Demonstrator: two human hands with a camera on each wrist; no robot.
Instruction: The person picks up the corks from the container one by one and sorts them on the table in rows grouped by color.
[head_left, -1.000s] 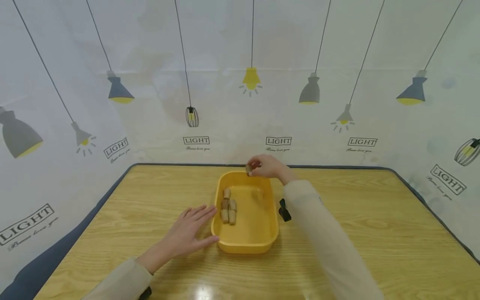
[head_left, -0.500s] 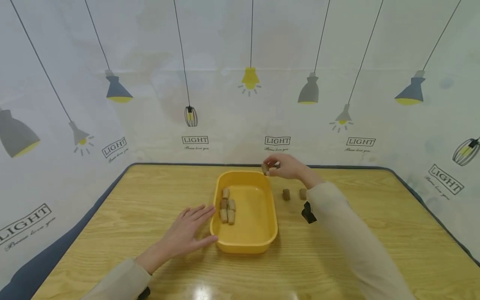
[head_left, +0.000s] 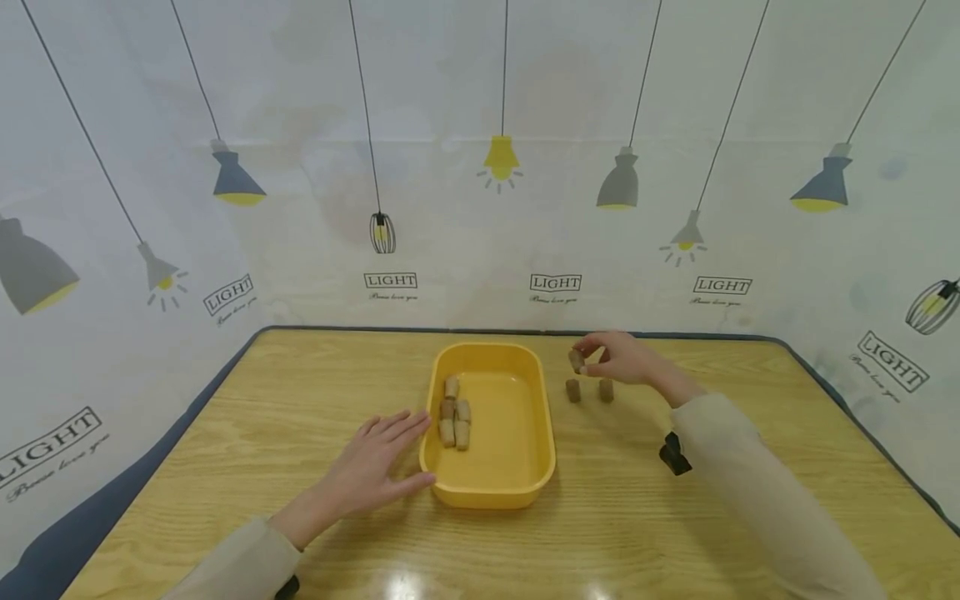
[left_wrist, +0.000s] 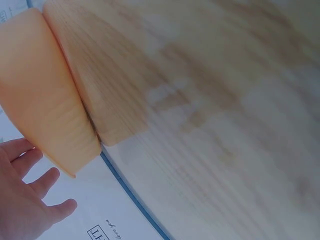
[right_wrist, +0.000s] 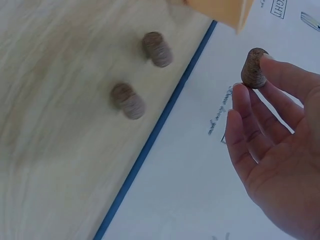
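Note:
A brown cork-like piece point(head_left: 577, 360) is pinched between thumb and fingers of the right hand point(head_left: 626, 360), above the table to the right of the yellow tray point(head_left: 491, 498). In the right wrist view the same piece point(right_wrist: 253, 69) shows at the fingertips of the right hand point(right_wrist: 280, 135). Two similar pieces point(head_left: 573, 391) point(head_left: 606, 390) stand on the table just below that hand. Several corks point(head_left: 462, 435) lie along the tray's left side, inside it. The left hand point(head_left: 367, 471), fingers spread and straight, touches the tray's left wall; the left wrist view shows its fingertips by the tray point(left_wrist: 45, 95).
The wooden table point(head_left: 300, 400) has a dark blue edge. Behind and beside it hangs a pale wall covering point(head_left: 442, 208) printed with lamps and words. A black item point(head_left: 675, 454) is at the right sleeve's cuff.
The right hand has moved from above the tray's far rim to the right, carrying the cork piece. Two pieces on the table have come into view. The left hand stays in place.

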